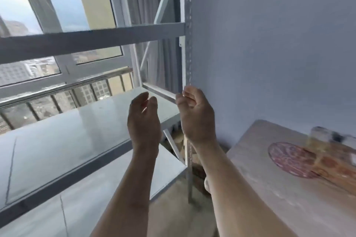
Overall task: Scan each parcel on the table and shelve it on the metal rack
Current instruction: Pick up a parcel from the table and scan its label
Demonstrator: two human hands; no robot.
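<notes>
1. Head view: both bare forearms reach forward over the grey metal rack [92, 44], which stands against the window on the left and a pale wall on the right.
2. The left hand [143, 119] is raised over the glossy grey middle shelf [77, 136], fingers loosely extended and slack, holding nothing.
3. The right hand [194, 113] hovers just beside the rack's perforated right upright [187, 54], fingers loosely curled. It appears empty too; whether a fingertip touches the upright cannot be told.
4. With palms facing each other and a narrow gap between them, the hands look like hands that would sit either side of a box. Judged from that pose, a parcel placement is either over or being lined up.
5. No parcel shows on the visible shelf surfaces.
6. The pale wooden bench [269, 188] sits lower right, near the rack's corner, which keeps the carry from bench to shelf short.
7. On it lies a blurred tan cardboard parcel [331, 161], partly covering a round reddish patterned mat [285, 157]. Something grey and white lies behind it, too smeared to identify.
8. That parcel probably needs scanning and shelving next; no scanner is in sight.
</notes>
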